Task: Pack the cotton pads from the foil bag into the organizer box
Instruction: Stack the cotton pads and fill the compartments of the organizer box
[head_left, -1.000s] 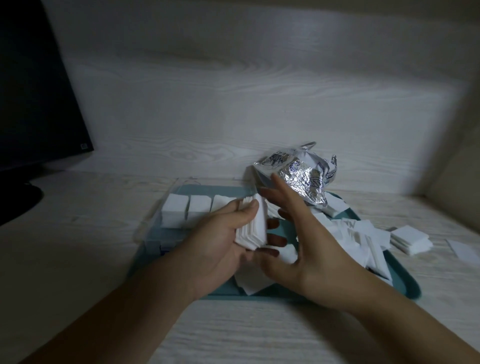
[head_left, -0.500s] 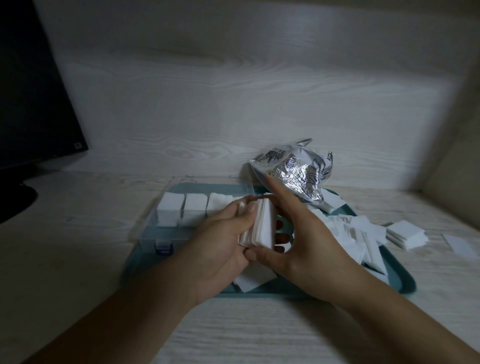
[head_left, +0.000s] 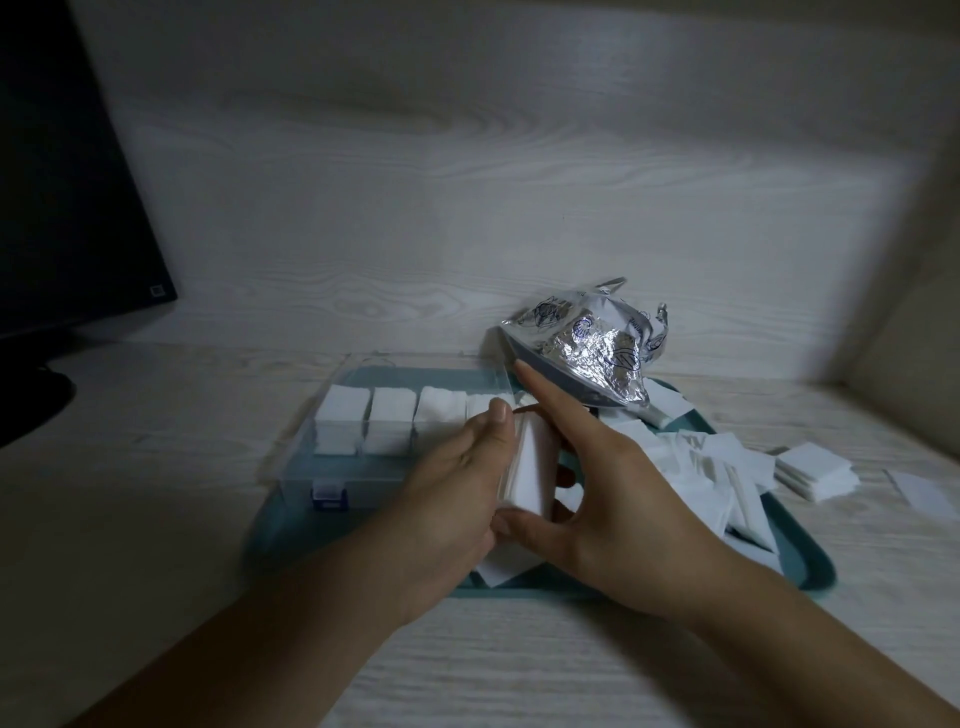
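Observation:
A stack of white cotton pads (head_left: 530, 467) stands on edge between my two hands above the teal tray (head_left: 810, 566). My left hand (head_left: 447, 499) holds its left face, thumb along the top. My right hand (head_left: 618, 493) grips it from the right, thumb under the stack, forefinger stretched out. The clear organizer box (head_left: 301, 467) lies on the tray's left part, with three compartments filled with pads (head_left: 389, 421). The crumpled foil bag (head_left: 587, 348) lies behind my right hand. Loose pads (head_left: 701, 467) are heaped on the tray's right side.
A small pile of pads (head_left: 815, 467) and one single pad (head_left: 919, 491) lie on the wooden desk right of the tray. A dark monitor (head_left: 62, 208) stands at the far left. A wooden back wall rises behind the tray.
Both hands squared the fanned pads into a tight stack and shifted it a little toward the box. My right forefinger now points at the foil bag.

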